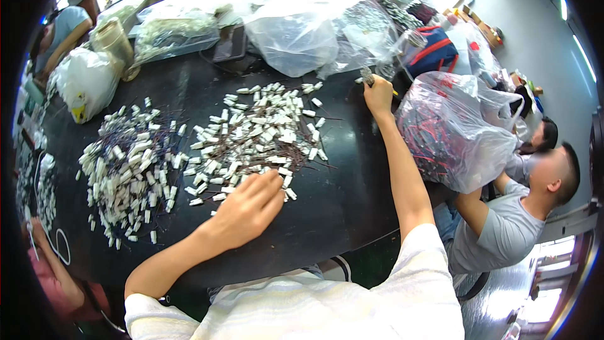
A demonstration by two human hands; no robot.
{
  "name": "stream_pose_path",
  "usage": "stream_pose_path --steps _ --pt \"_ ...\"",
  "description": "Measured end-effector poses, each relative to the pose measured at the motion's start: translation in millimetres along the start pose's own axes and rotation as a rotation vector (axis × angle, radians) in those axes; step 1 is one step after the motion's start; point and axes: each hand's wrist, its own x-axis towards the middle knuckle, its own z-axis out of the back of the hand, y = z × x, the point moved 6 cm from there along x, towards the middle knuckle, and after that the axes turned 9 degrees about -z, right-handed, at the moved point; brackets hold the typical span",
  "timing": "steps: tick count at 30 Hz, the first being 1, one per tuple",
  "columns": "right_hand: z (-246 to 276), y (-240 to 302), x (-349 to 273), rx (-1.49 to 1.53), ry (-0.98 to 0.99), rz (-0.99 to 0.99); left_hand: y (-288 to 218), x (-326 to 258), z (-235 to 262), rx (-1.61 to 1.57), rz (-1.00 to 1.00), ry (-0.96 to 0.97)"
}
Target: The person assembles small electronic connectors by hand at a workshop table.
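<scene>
**Two grips, one clenched, one uncertain**

I see the left hand (251, 204) palm down with curled fingers, over the near edge of a loose heap of small white block-shaped plastic connectors with thin brownish-red wires (270, 119). That heap lies on a glossy black table (340, 195), ahead of the torso. From here I cannot tell whether the fingertips pinch a piece.

Well apart from it, the right hand (379, 97) reaches forward and is clenched on a small rough greyish piece (368, 75), which pokes out past the thumb side; it is too small for me to identify. Just beside that wrist I have a bulging clear plastic bag of red and dark wires (440, 132).

To the left of the first heap sits a second heap of white connectors with dark bluish wires (129, 170). Beyond both, I make out a flat dark phone-like slab (230, 44) near a crumpled translucent plastic bag (292, 34).
</scene>
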Motion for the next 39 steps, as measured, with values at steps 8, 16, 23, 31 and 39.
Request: stream_pose_path --steps 8,16,23,31,39 --pt "-23.0 67.7 -69.0 0.032 0.156 0.162 14.8 -72.4 -5.9 0.067 0.518 0.169" --pt "37.5 127.5 -92.6 0.295 0.011 0.209 44.1 -67.2 7.1 -0.24 0.44 -0.296" --pt "14.7 204.0 -194.3 1.241 1.296 -0.68 75.6 -105.5 42.8 -0.237 0.778 -0.531" --pt "-16.3 186.6 -199.7 1.138 1.098 -0.712 60.4 -107.3 30.2 -0.068 0.65 -0.258" --pt "5.0 198.5 -209.3 1.111 1.16 -0.682 58.0 -114.9 23.4 -0.481 0.914 -0.37"
